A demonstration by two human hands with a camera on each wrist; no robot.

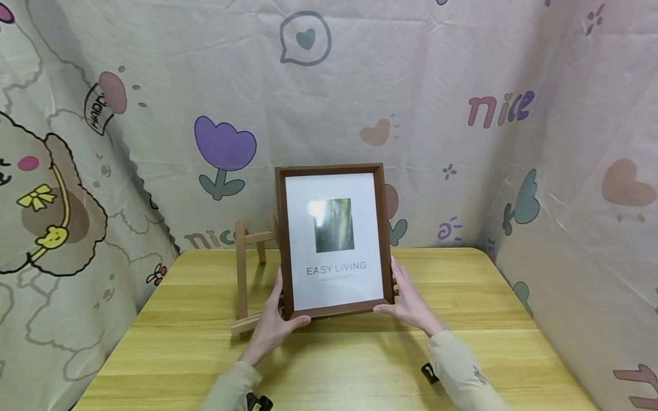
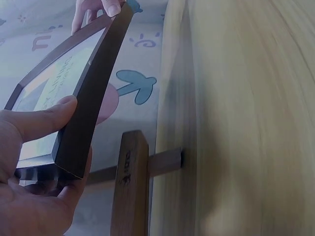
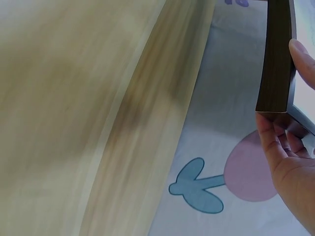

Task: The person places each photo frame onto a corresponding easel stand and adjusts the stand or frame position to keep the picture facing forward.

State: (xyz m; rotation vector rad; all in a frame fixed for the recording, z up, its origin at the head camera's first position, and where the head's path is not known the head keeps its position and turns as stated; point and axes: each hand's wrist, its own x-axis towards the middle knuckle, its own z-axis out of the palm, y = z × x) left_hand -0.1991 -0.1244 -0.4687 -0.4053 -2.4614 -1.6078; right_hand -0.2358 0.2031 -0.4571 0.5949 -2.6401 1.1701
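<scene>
A brown picture frame (image 1: 334,313) with a white print reading "EASY LIVING" is held upright, slightly tilted, above the table. My left hand (image 1: 272,325) grips its lower left corner, thumb on the front and fingers behind, as the left wrist view also shows. At the lower right corner, my right hand (image 1: 411,302) holds it the same way; in the right wrist view the thumb (image 3: 304,64) lies on the front edge. Behind the frame and to its left stands a small wooden easel (image 1: 241,274), partly hidden by the frame.
A light wood table (image 1: 360,365) spreads under both arms. Behind it and along both sides hangs a printed cloth (image 1: 329,103) with flowers, hearts and words. The easel's front ledge (image 1: 244,324) sits near my left wrist.
</scene>
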